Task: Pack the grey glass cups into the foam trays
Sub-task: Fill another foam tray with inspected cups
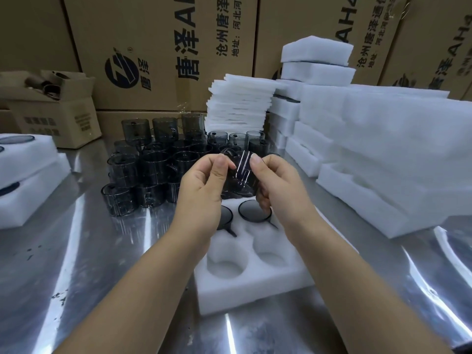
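While it hangs between both hands, held cup point(240, 175): a grey glass cup, tilted off upright, clear of the foam and just above the far end of the tray.
Left hand point(201, 200): thumb and forefinger pinch the cup's upper left, where its handle seems to sit; the other fingers are curled beneath.
Right hand point(281, 190): fingers curled round the cup's right wall, thumb tip pressed on its top edge.
Foam tray point(255, 284): white, lying on the steel table point(76, 251) directly under the wrists and forearms.
Seated cups point(255, 212): two rims show in the pockets just below the hands, handles pointing back toward the wrists.
Empty pockets point(224, 267): two bare holes nearer the person, between the forearms. Whether any pocket lies under the held cup cannot be told.
Loose cups point(153, 169): a crowded, partly stacked cluster beyond and to the left of the left hand, some touching.
Spare trays point(383, 154): piled well off to the right of the right hand.
Risk, slip: the grip is fingertips on smooth glass; loosening one hand before the cup is seated would probably drop it onto a seated rim.
Risk, misfit: lowering it while tilted, or with the handle off its slot, would likely jam it in the foam and tempt forcing.
Risk, knock: a wide left elbow or hand swing could topple the stacked loose cups.
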